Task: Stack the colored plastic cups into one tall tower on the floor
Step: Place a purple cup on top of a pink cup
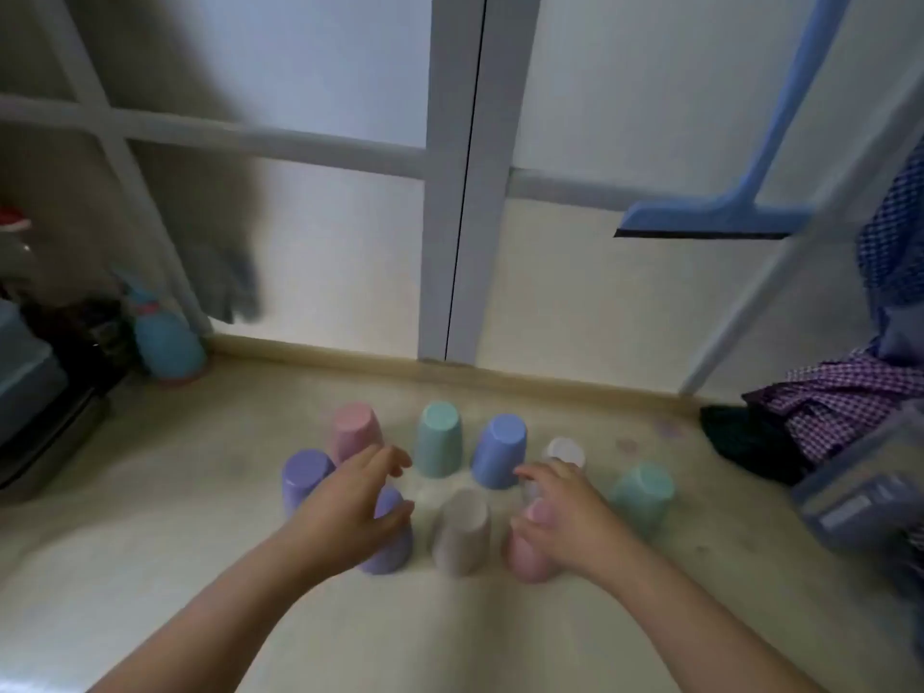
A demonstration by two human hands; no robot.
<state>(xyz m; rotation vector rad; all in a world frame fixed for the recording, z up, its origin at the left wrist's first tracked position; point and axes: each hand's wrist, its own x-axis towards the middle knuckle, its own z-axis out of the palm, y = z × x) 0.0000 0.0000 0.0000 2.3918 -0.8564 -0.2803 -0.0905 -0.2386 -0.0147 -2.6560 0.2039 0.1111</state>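
Pastel plastic cups stand upside down on the pale floor (pixel 150 567), none stacked yet. Taking the beige cup (pixel 461 530) as centre: a mint cup (pixel 440 439) and a blue cup (pixel 500 451) stand behind it, a second mint cup (pixel 642 495) well to its right. The left hand (pixel 350 507) curves around a purple cup (pixel 387 535) just left of it; the right hand (pixel 565 512) curls over a pink cup (pixel 525 547) just right of it. Blur hides whether either grip is pressed tight.

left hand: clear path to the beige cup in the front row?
Probably yes. The left hand rests over the near purple cup; the beige cup stands just beside it, with bare floor between.
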